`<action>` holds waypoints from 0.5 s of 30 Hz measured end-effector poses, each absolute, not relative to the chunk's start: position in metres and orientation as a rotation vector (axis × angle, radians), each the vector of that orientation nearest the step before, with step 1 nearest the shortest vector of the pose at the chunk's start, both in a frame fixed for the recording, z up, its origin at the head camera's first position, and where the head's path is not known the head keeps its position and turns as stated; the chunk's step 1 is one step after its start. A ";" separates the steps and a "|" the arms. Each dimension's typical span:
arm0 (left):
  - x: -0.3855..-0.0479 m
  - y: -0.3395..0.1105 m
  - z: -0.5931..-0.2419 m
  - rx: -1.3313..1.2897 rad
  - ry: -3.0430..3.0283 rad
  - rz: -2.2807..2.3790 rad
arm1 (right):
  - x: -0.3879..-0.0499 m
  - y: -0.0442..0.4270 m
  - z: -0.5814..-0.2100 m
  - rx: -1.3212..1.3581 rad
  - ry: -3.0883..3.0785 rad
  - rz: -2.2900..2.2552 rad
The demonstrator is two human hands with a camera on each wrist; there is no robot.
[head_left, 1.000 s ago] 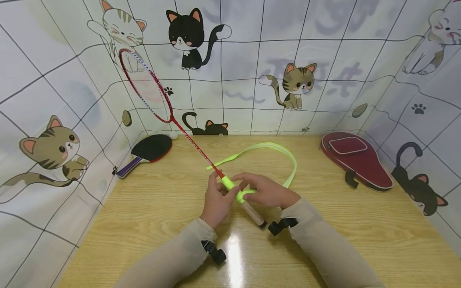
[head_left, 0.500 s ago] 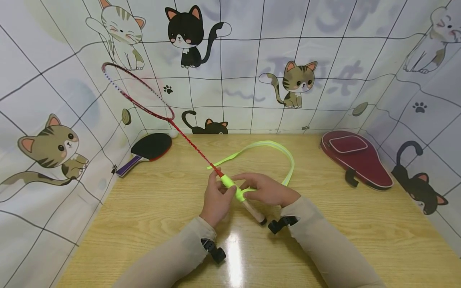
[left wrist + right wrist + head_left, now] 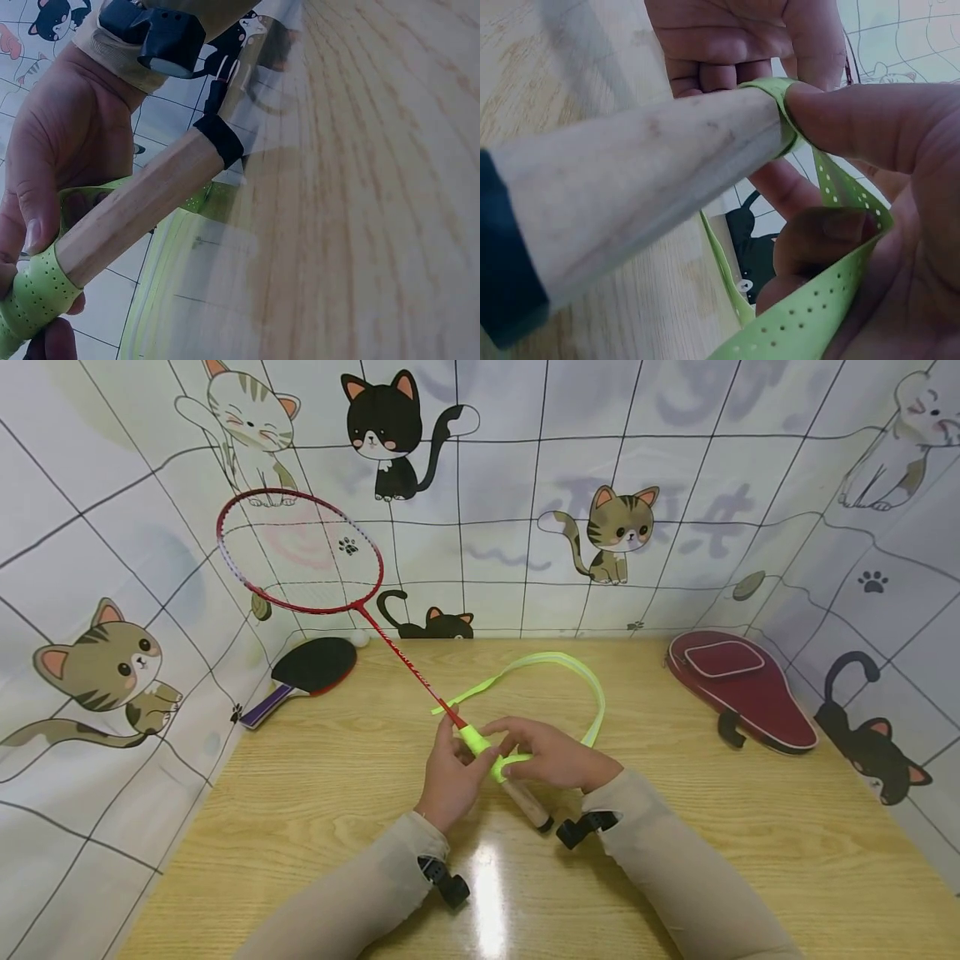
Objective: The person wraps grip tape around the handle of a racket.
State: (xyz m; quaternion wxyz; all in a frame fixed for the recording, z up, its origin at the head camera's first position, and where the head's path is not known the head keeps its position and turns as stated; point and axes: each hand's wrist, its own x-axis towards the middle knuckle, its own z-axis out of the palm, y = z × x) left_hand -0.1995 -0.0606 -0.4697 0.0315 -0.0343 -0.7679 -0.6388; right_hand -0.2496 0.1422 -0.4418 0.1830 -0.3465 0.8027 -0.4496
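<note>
A red badminton racket (image 3: 408, 664) is held slanting over the table, its head up to the left. My left hand (image 3: 453, 777) grips it where green perforated grip tape (image 3: 475, 740) covers the upper handle. Below the tape, the bare wooden handle (image 3: 142, 202) ends in a black butt cap (image 3: 220, 141). At the lower edge of the wrap my right hand (image 3: 555, 756) pinches the tape, its thumb (image 3: 855, 120) against the handle. From there, the loose tape strip (image 3: 802, 315) runs past the right fingers and curves in a loop beyond the hands.
A table tennis paddle (image 3: 315, 667) lies at the back left, with a white ball (image 3: 360, 638) beside it. A dark red paddle case (image 3: 738, 689) lies at the back right of the wooden table (image 3: 300, 843). Cat-printed cloth (image 3: 495, 510) hangs around the table.
The racket has turned about its shaft, so its head now shows wide instead of narrow. The loose tape's loop has drawn slightly left. Both hands stay at nearly the same place.
</note>
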 end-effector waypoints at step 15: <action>-0.199 -0.059 -0.467 -0.063 -2.372 -1.975 | -0.250 0.142 -0.441 -0.960 2.194 -1.266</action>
